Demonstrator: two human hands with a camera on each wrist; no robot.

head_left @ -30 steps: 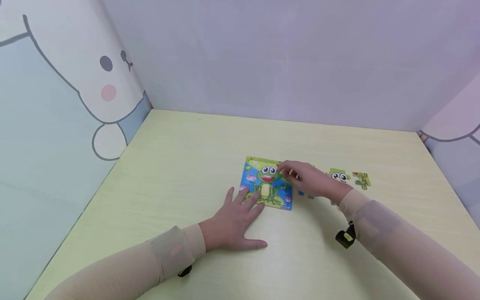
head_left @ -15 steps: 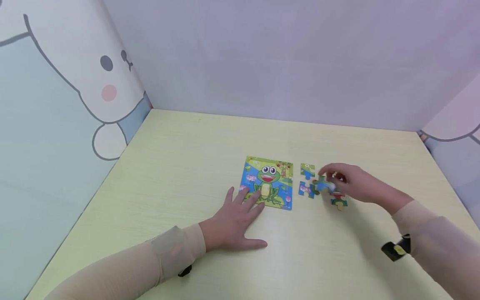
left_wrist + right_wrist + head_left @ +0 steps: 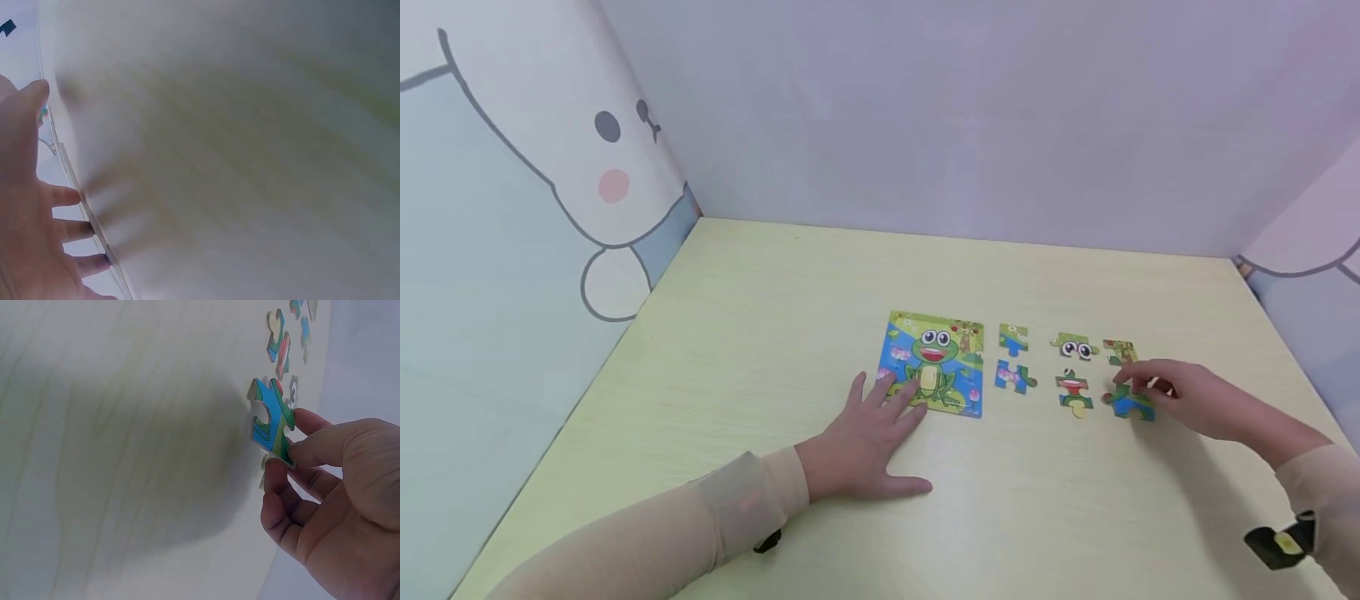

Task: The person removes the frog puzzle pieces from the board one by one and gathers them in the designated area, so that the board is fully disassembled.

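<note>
My left hand [image 3: 868, 442] lies with fingers spread, its fingertips on the lower left edge of a square puzzle board [image 3: 972, 379] printed with a green frog. In the left wrist view that hand [image 3: 31, 200] shows at the left, thumb and fingers extended. On the right, my right hand [image 3: 1187, 396] pinches a blue and green puzzle piece [image 3: 1129, 405] close over the table, just below the tree-printed piece [image 3: 1120, 347]. The right wrist view shows the piece [image 3: 270, 419] tilted between thumb and fingertips of the right hand [image 3: 356, 487].
Between board and right hand, loose pieces lie in two rows: a flower piece [image 3: 1013, 337], a pink lily piece [image 3: 1011, 377], the frog's eyes piece [image 3: 1075, 346] and its mouth piece [image 3: 1073, 388]. A pale wall [image 3: 955, 125] stands behind the table [image 3: 760, 317].
My right hand has moved right, from the board across the loose pieces, carrying the blue and green piece to the right end of the lower row. The left hand has stayed still.
</note>
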